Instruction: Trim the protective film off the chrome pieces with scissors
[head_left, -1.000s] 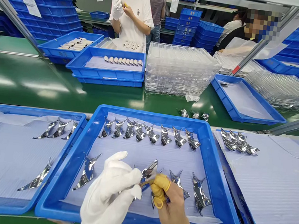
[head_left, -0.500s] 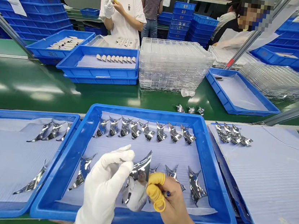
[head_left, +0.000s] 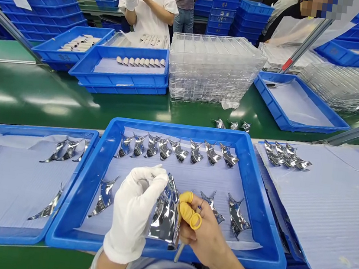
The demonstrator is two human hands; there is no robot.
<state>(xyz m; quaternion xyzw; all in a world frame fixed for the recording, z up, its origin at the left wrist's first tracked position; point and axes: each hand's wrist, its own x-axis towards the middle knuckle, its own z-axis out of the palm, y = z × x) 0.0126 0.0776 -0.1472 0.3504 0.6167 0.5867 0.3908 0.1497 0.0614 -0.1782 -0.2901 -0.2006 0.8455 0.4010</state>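
My left hand [head_left: 132, 211], in a white glove, pinches a curved, mirror-bright chrome part [head_left: 164, 220] by its upper edge, above the near side of a blue tray [head_left: 180, 128]. My right hand [head_left: 203, 224] wears yellow finger cots on the thumb and forefinger. Those fingertips are against the chrome part's right edge. A slim, grey pen-like tool [head_left: 179, 253] is held in the right hand, its lower end sticking out below the palm. Like chrome pieces [head_left: 196, 152] lie in a back row on the tray's white liner, with others [head_left: 237, 216] in front.
To the left another blue tray [head_left: 0, 234] holds several chrome pieces. White sheets [head_left: 328, 205] with 3 pieces lie at right. Across the green bench [head_left: 130, 109] stand stacked clear plastic trays [head_left: 213, 73] and blue trays [head_left: 121, 79]. A co-worker [head_left: 146, 6] stands behind.
The chrome part has been turned between my hands, so its right edge now shows as a narrow side. More of the grey tool shows below my right hand. The view has tipped down slightly.
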